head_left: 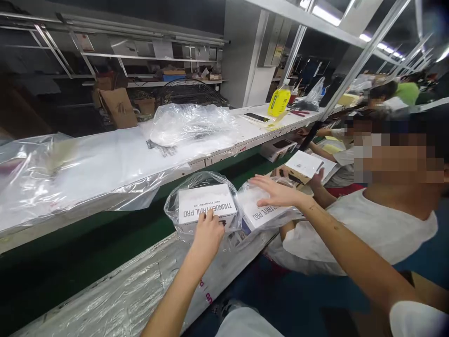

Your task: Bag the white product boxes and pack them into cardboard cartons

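A white box (205, 199) printed "THUNDERTRAIL PRO" lies inside a clear plastic bag (171, 206). My left hand (209, 230) has its fingers curled onto the near edge of this bagged box; its thumb side is partly hidden. Just to the right sits a second white box (257, 213) with similar print, also wrapped in clear plastic. Across the top of that one lies my right hand (278, 191), palm down with fingers stretched out and apart. The two boxes are close side by side over the near bench edge and the green strip.
A co-worker in a white shirt (336, 229) sits close on the right, holding a white sheet (304, 164) over an open carton. Clear plastic bags (189, 124) lie along the raised white shelf (224, 149), with a phone (257, 117) and yellow bottle (278, 101) farther along.
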The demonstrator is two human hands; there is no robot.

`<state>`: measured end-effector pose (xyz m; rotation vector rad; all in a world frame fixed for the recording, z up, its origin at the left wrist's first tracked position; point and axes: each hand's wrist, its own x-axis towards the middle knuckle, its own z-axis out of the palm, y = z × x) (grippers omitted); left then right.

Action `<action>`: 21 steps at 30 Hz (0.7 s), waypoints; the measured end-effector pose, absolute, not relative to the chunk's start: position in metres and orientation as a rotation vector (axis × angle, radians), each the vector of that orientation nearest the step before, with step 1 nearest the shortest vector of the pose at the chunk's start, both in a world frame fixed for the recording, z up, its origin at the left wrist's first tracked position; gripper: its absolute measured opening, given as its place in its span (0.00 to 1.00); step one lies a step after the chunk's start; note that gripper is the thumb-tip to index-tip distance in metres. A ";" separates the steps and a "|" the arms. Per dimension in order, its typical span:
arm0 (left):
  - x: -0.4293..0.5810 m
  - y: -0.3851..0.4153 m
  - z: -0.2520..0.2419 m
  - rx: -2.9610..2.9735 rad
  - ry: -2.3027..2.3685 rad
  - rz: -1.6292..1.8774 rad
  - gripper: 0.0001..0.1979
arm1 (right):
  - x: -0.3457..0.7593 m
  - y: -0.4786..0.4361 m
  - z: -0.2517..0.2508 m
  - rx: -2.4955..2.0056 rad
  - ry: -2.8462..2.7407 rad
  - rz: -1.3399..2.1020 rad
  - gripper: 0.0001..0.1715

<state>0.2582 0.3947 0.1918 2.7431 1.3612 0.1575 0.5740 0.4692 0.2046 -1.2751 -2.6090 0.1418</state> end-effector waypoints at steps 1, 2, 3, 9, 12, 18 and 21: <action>0.252 0.395 0.197 2.701 1.382 0.114 0.12 | 0.574 0.469 0.197 -1.224 -2.601 0.103 0.38; 0.243 0.396 0.203 2.630 1.410 0.073 0.12 | 0.574 0.466 0.190 -1.199 -2.541 0.028 0.30; 0.234 0.398 0.210 2.531 1.422 0.055 0.11 | 0.572 0.460 0.183 -1.194 -2.433 -0.079 0.26; 0.196 0.422 0.242 2.162 1.427 0.252 0.03 | 0.542 0.400 0.171 -0.998 -1.931 -0.620 0.17; 0.194 0.444 0.245 2.441 1.579 0.211 0.08 | 0.528 0.379 0.179 -0.889 -1.889 -0.632 0.18; 0.194 0.498 0.238 2.376 1.364 0.076 0.10 | 0.491 0.368 0.195 -0.811 -1.916 -0.500 0.22; 0.197 0.510 0.231 2.267 1.231 0.183 0.08 | 0.468 0.367 0.204 -0.822 -1.922 -0.396 0.25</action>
